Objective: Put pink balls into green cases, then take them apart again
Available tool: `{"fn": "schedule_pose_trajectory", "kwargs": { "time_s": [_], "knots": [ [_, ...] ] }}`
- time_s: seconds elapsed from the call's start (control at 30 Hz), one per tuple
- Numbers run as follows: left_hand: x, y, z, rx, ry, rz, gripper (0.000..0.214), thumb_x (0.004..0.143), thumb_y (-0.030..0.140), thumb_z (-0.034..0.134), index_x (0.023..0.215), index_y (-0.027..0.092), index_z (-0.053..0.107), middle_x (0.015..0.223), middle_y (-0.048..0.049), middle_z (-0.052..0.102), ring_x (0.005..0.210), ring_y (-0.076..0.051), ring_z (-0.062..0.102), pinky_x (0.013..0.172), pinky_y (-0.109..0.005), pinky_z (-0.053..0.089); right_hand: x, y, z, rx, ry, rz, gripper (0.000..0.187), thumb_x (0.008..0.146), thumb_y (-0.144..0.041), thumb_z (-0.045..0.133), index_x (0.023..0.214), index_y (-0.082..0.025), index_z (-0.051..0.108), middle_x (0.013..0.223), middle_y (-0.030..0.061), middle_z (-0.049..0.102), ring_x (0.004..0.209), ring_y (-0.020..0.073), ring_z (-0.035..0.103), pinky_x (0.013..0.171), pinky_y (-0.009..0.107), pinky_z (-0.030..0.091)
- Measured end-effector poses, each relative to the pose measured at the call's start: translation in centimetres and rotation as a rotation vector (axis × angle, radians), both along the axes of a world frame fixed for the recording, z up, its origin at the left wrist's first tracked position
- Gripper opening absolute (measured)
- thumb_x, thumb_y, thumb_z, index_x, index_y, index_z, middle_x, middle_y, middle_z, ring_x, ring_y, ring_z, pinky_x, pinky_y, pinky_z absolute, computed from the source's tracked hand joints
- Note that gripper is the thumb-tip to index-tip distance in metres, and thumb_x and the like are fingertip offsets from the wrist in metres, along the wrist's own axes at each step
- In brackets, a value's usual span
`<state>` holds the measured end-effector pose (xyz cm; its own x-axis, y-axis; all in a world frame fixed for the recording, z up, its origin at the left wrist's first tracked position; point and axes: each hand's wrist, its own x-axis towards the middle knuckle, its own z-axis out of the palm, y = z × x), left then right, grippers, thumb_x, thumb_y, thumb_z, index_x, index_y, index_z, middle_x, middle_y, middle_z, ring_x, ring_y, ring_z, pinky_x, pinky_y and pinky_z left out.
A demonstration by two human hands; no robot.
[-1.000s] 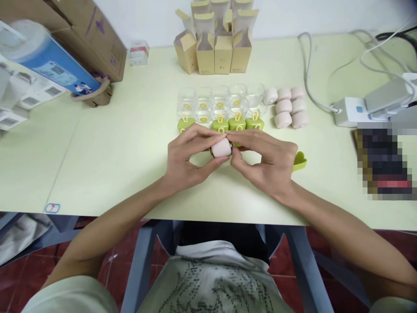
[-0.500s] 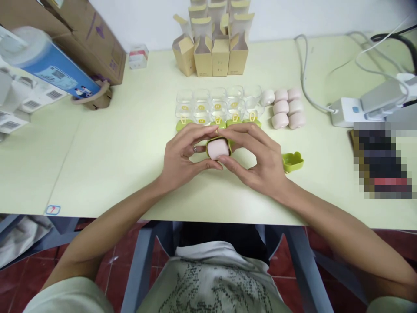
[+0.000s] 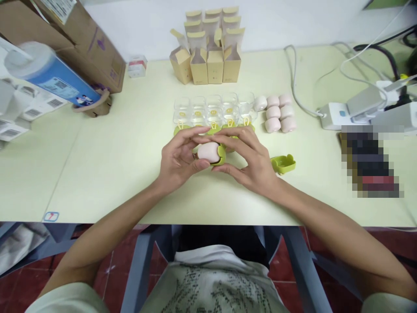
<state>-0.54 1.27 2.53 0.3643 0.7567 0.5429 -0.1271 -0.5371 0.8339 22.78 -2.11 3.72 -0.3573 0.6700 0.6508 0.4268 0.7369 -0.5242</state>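
Observation:
Between my two hands, above the table, is a pale pink rounded case point(image 3: 207, 152) with a green silicone cover point(image 3: 222, 155) around its right end. My left hand point(image 3: 178, 161) grips the pink end, thumb below and fingers above. Closed on the green-covered end is my right hand point(image 3: 252, 163), its thumb under and fingers over the top. Another green cover piece point(image 3: 283, 164) with a wavy edge lies just right of my right hand. Behind my fingers, green pieces with yellow loops point(image 3: 214, 127) stand in a row, partly hidden.
Clear plastic shells point(image 3: 214, 104) stand in rows behind my hands, with several pink cases point(image 3: 273, 112) to their right. Open cardboard boxes point(image 3: 206, 65) stand by the wall. A power strip point(image 3: 335, 116) with cables and a pixelated dark object point(image 3: 371, 161) are at right; a blue canister point(image 3: 61, 74) is at left.
The pink case and its green cover have turned between my hands. The case's pink end now points left and the cover sits to the right. The camera view has shifted slightly.

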Motion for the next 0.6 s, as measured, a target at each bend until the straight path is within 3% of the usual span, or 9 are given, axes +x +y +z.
{"fn": "schedule_pose_trajectory", "kwargs": {
  "time_s": [0.2,0.37,0.5,0.6],
  "knots": [
    [-0.73,0.63,-0.44,-0.111,-0.003,0.014,0.044,0.099,0.055,0.084,0.136,0.034,0.078,0.113,-0.0062,0.081,0.118,-0.024,0.082,0.104,-0.041,0.07,-0.16,-0.06,-0.38,0.014,-0.045,0.036,0.054,0.112,-0.03,0.065,0.164,-0.037,0.059,0.144,0.0123,0.07,0.131,0.0336,0.066,0.108,0.059,0.058],
    [-0.54,0.38,-0.13,-0.039,0.002,0.007,0.07,0.076,0.053,0.104,0.139,0.033,0.077,0.124,-0.0062,0.079,0.116,-0.022,0.08,0.097,-0.031,0.07,-0.4,-0.07,-0.8,-0.004,0.003,0.103,0.063,0.11,-0.015,0.06,0.17,-0.035,0.053,0.143,0.0141,0.065,0.131,0.0295,0.065,0.095,0.046,0.064],
    [-0.64,0.28,0.24,-0.066,0.022,0.112,0.033,0.098,0.049,0.086,0.123,0.028,0.082,0.1,-0.0038,0.079,0.096,-0.017,0.081,0.09,-0.03,0.07,-0.52,-0.04,-0.99,0.006,0.009,0.131,0.061,0.11,-0.011,0.057,0.167,-0.033,0.058,0.137,0.0129,0.065,0.129,0.0268,0.066,0.099,0.045,0.065],
    [-0.78,0.28,0.27,-0.054,0.052,0.09,0.048,0.095,0.058,0.087,0.133,0.03,0.08,0.115,-0.0077,0.08,0.107,-0.02,0.081,0.092,-0.034,0.071,-0.59,-0.17,-0.96,-0.049,0.029,0.086,0.057,0.111,-0.017,0.061,0.166,-0.032,0.059,0.127,0.0107,0.071,0.114,0.0249,0.07,0.097,0.046,0.065]
  ]
}}
